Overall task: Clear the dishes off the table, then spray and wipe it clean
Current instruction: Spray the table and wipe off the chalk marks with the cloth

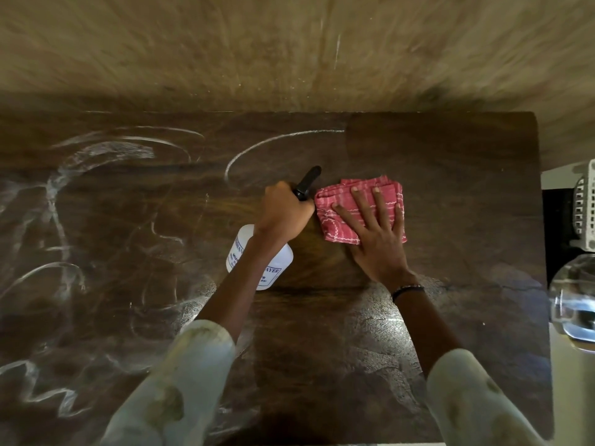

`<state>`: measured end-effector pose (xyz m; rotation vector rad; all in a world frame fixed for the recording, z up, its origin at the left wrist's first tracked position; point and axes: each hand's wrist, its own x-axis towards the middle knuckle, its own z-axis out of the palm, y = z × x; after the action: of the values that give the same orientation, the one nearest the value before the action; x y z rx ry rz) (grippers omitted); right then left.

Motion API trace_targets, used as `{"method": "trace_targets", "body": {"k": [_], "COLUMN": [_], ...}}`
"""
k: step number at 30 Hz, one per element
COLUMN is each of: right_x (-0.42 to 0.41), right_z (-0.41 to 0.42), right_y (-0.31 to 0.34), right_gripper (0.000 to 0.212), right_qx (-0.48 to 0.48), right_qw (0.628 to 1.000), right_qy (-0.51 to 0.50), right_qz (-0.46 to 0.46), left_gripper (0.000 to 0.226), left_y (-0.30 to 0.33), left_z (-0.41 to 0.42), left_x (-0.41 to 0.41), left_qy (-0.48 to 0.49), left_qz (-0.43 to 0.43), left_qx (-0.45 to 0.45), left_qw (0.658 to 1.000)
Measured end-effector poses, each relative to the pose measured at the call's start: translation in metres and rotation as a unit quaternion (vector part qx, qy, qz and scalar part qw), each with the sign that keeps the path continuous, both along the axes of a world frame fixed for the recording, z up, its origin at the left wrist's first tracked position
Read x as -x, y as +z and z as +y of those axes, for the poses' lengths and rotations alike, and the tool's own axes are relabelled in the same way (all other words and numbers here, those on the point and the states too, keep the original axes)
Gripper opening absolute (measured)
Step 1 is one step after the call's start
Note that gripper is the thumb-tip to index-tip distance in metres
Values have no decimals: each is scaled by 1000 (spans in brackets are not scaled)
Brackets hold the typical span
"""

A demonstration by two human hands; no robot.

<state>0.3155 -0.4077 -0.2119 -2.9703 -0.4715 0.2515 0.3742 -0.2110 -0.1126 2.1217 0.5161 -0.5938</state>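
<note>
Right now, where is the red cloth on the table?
In the head view, the red cloth lies flat on the table, right of centre, under the right hand, beside the spray bottle in the left hand.

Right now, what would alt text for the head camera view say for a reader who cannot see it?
A person's right hand presses a folded red cloth flat on a dark wooden table, while the left hand grips a white spray bottle. White streaks mark the table's left side.

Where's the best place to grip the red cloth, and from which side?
From above, palm flat on the folded red cloth, as the right hand does now. It lies flat in a thick pad on the table; to lift, pinch its free far edge.
</note>
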Motion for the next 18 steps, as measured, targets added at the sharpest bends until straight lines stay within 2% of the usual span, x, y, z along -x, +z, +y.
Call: {"method": "trace_targets", "body": {"k": [4, 10, 14, 18], "right_x": [-1, -13, -59, -112], "right_z": [0, -2, 2, 32], "right_y": [-1, -4, 0, 1], "right_gripper": [69, 65, 64, 65], "right_qx": [-2, -6, -16, -17], "right_qw": [1000, 1000, 999, 996], "right_qy": [2, -1, -33, -72], "right_qz": [1, 4, 24, 45], "left_gripper": [18, 6, 14, 10], "left_y": [-1, -3, -1, 1], "left_z": [7, 19, 30, 38], "left_x": [-2, -1, 1, 6], "left_qy": [9, 32, 39, 55], "left_qz": [-5, 12, 2, -4], "left_qx": [-1, -14, -3, -2], "left_qw": [1000, 999, 999, 999]}}
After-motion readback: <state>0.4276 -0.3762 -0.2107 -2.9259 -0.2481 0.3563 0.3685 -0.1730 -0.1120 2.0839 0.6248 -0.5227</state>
